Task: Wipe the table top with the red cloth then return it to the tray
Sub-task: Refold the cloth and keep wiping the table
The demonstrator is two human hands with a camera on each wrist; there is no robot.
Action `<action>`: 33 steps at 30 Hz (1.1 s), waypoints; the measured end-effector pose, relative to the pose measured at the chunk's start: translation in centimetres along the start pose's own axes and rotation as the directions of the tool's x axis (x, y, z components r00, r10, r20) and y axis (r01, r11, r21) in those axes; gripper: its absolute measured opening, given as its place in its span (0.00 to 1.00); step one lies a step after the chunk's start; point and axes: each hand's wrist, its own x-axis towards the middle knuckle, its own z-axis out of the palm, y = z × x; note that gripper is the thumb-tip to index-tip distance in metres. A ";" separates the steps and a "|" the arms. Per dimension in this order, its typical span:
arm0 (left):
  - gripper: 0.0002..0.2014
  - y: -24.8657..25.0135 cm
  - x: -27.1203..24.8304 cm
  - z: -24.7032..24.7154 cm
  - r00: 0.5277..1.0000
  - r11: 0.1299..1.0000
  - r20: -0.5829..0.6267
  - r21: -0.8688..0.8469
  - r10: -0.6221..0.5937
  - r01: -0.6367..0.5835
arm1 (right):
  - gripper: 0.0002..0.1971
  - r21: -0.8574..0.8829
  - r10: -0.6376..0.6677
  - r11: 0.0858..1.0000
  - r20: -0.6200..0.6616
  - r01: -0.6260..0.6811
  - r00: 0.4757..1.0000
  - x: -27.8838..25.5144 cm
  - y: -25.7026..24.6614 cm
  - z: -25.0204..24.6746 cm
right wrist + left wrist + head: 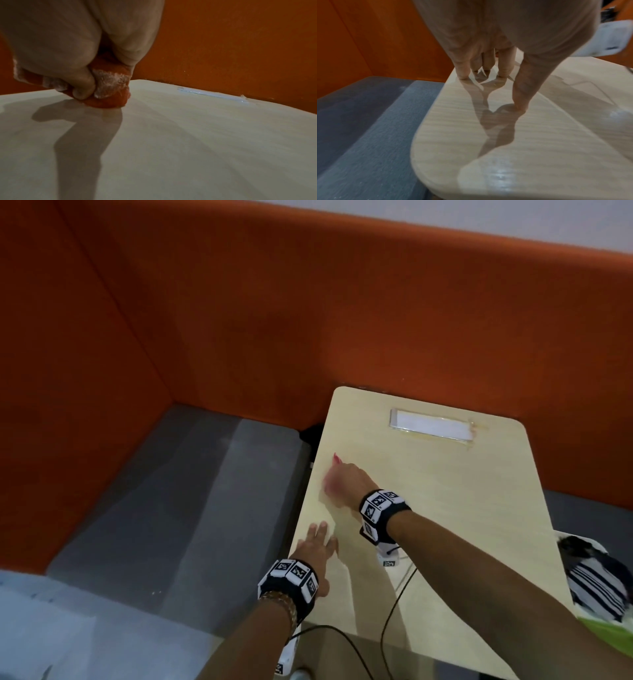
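My right hand [342, 486] grips the bunched red cloth [109, 93] and presses it on the pale wooden table top [462, 508] near its left edge. In the head view only a small corner of the cloth [336, 459] shows past the fingers. White dust streaks the cloth in the right wrist view. My left hand [317, 546] rests flat on the table near the front left edge, fingers straight, fingertips [463, 75] touching the wood, holding nothing. A green tray [609, 631] sits at the far right edge.
Orange padded walls [239, 320] enclose the booth behind and to the left. A grey bench seat [154, 508] lies left of the table. A white label [430, 424] is stuck near the table's far edge. A black and white striped cloth [596, 580] lies at the right. Black cables [394, 604] trail off the front.
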 end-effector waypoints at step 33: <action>0.24 -1.1 -4.6 -0.7 0.914 0.916 -0.368 -0.402 -0.171 0.009 | 0.13 0.122 -0.032 0.992 0.071 0.023 0.997 -10.9 -2.3 2.8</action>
